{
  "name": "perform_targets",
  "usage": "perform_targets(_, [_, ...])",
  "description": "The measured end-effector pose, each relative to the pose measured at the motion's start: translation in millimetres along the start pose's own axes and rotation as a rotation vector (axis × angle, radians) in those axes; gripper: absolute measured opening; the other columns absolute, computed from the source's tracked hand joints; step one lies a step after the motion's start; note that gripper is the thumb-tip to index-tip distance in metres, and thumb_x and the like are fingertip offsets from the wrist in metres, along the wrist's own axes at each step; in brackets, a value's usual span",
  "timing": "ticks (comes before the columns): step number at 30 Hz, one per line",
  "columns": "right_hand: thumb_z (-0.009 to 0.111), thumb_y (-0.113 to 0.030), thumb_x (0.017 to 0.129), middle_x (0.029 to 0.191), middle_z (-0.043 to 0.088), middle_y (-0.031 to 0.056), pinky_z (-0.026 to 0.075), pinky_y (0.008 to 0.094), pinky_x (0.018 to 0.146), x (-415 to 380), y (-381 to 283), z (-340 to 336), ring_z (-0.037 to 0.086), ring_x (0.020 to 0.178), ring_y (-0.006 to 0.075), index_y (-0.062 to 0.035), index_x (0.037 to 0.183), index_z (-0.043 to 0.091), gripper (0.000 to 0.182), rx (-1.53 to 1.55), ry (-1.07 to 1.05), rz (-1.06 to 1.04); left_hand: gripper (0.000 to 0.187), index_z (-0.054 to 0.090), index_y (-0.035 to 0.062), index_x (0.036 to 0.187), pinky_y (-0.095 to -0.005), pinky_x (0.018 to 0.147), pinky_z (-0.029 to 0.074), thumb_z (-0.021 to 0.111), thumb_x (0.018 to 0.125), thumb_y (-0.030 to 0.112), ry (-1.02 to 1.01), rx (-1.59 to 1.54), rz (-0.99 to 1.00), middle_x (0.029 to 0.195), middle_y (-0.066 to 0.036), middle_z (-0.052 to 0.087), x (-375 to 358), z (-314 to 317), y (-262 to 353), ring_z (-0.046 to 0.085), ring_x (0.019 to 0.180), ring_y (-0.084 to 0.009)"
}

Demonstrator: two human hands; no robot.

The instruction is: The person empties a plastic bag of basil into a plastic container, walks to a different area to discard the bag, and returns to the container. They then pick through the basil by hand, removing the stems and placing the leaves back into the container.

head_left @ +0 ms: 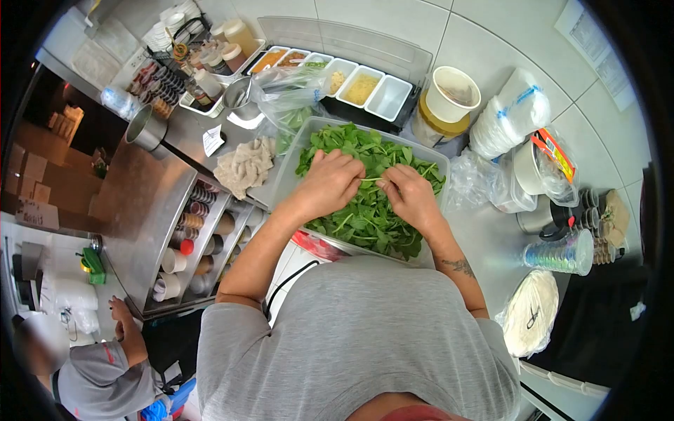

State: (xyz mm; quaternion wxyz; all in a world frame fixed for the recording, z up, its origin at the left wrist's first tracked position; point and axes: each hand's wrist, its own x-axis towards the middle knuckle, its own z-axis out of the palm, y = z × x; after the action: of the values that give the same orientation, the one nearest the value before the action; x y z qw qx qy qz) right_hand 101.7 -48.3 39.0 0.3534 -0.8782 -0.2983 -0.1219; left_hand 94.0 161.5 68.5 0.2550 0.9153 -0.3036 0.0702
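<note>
A clear plastic tub (283, 165) in front of me is heaped with leafy greens (365, 219). Over the heap, my left hand (328, 181) and my right hand (409, 199) face each other with fingers pinched. Between them stretches a pale green stem (370, 179); each hand appears to grip one end. The fingertips partly cover the stem's ends. Left of the tub lies a crumpled beige cloth (245, 167), and a clear plastic bag (289, 98) with greens inside stands behind it.
Behind the tub stands a black holder with white trays of toppings (361, 88). A white paper tub (453, 95), stacked cups (516, 116) and wrapped lids (531, 313) line the right side. At left are a steel pot (146, 128), open shelves (203, 242) and another person (105, 379).
</note>
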Motion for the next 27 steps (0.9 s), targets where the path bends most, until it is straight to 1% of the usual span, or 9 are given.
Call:
perform_targets(2, [0.063, -0.016, 0.084, 0.079, 0.058, 0.0129, 0.048, 0.0418, 0.066, -0.3, -0.2, 2.0, 0.058, 0.078, 0.0327, -0.0031, 0.081, 0.056, 0.015, -0.047, 0.025, -0.020, 0.010, 0.060, 0.0078, 0.087, -0.0387, 0.078, 0.033, 0.062, 0.078, 0.008, -0.003, 0.145, 0.037, 0.086, -0.006, 0.054, -1.4, -1.2, -1.6, 0.049, 0.088, -0.0262])
perform_targets(8, [0.061, -0.014, 0.086, 0.082, 0.058, 0.0152, 0.048, 0.0432, 0.069, -0.8, -2.3, -1.1, 0.058, 0.082, 0.0351, -0.0023, 0.087, 0.053, 0.014, -0.093, -0.036, 0.045, 0.007, 0.061, 0.0065, 0.083, -0.0391, 0.078, 0.034, 0.063, 0.077, 0.007, 0.107, 0.227, 0.093, 0.088, -0.008, 0.052, 5.5, -3.8, 3.0, 0.048, 0.090, -0.0272])
perform_targets(11, [0.059, -0.013, 0.087, 0.084, 0.058, 0.0169, 0.047, 0.0444, 0.072, -2.1, -0.8, -1.7, 0.057, 0.085, 0.0367, -0.0018, 0.091, 0.051, 0.014, -0.036, -0.052, 0.009, 0.007, 0.060, 0.0057, 0.083, -0.0393, 0.078, 0.036, 0.061, 0.076, 0.004, 0.182, 0.110, 0.093, 0.088, -0.009, 0.053, 10.6, -0.9, 3.3, 0.049, 0.090, -0.0287])
perform_targets(14, [0.058, -0.012, 0.087, 0.085, 0.057, 0.0178, 0.046, 0.0449, 0.073, -1.7, -4.7, 0.0, 0.056, 0.086, 0.0373, -0.0014, 0.092, 0.050, 0.013, 0.047, -0.039, -0.003, 0.005, 0.061, 0.0037, 0.081, -0.0345, 0.076, 0.039, 0.059, 0.077, 0.002, 0.363, -0.126, 0.054, 0.085, -0.009, 0.056, 15.4, 11.2, -8.0, 0.052, 0.087, -0.0260])
perform_targets(17, [0.058, -0.012, 0.087, 0.085, 0.056, 0.0176, 0.046, 0.0446, 0.073, 2.5, -6.8, 1.0, 0.056, 0.085, 0.0370, -0.0014, 0.091, 0.051, 0.013, 0.067, -0.012, 0.012, 0.004, 0.062, 0.0013, 0.079, -0.0283, 0.073, 0.040, 0.058, 0.079, 0.003, 0.427, -0.520, -0.181, 0.081, -0.006, 0.059, 17.7, 25.1, -13.5, 0.055, 0.080, -0.0188])
perform_targets(20, [0.058, -0.011, 0.087, 0.084, 0.056, 0.0172, 0.046, 0.0442, 0.073, 7.4, -9.8, -3.7, 0.056, 0.085, 0.0365, -0.0012, 0.091, 0.051, 0.013, 0.032, -0.022, 0.029, 0.008, 0.063, 0.0006, 0.078, -0.0244, 0.071, 0.040, 0.057, 0.081, 0.005, 0.397, -0.840, -0.435, 0.079, -0.002, 0.060, 18.5, 26.1, -7.9, 0.054, 0.076, -0.0118])
perform_targets(23, [0.059, -0.010, 0.086, 0.084, 0.056, 0.0172, 0.045, 0.0441, 0.072, 7.4, -10.3, -6.6, 0.056, 0.085, 0.0360, -0.0005, 0.091, 0.052, 0.013, -0.001, 0.014, -0.028, 0.009, 0.064, 0.0013, 0.077, -0.0265, 0.076, 0.040, 0.058, 0.080, 0.008, 0.449, -0.844, -0.601, 0.082, -0.002, 0.062, 17.8, 21.5, -8.7, 0.054, 0.077, -0.0104])
perform_targets(26, [0.059, -0.008, 0.085, 0.084, 0.056, 0.0178, 0.045, 0.0437, 0.072, -2.2, 1.9, -13.5, 0.056, 0.085, 0.0363, -0.0003, 0.092, 0.052, 0.012, 0.082, 0.032, 0.035, 0.011, 0.065, 0.0043, 0.080, -0.0256, 0.075, 0.038, 0.056, 0.082, 0.011, 0.683, -0.893, -0.579, 0.082, -0.001, 0.064, 10.7, -13.0, -47.6, 0.054, 0.078, -0.0099])
perform_targets(27, [0.059, -0.007, 0.085, 0.084, 0.056, 0.0179, 0.045, 0.0433, 0.072, -4.1, 6.3, -14.8, 0.056, 0.085, 0.0366, -0.0005, 0.091, 0.052, 0.011, 0.106, 0.021, 0.085, 0.011, 0.065, 0.0050, 0.082, -0.0257, 0.075, 0.038, 0.056, 0.083, 0.012, 0.644, -0.995, -0.575, 0.082, -0.001, 0.064, 7.8, -20.6, -51.0, 0.055, 0.079, -0.0098])
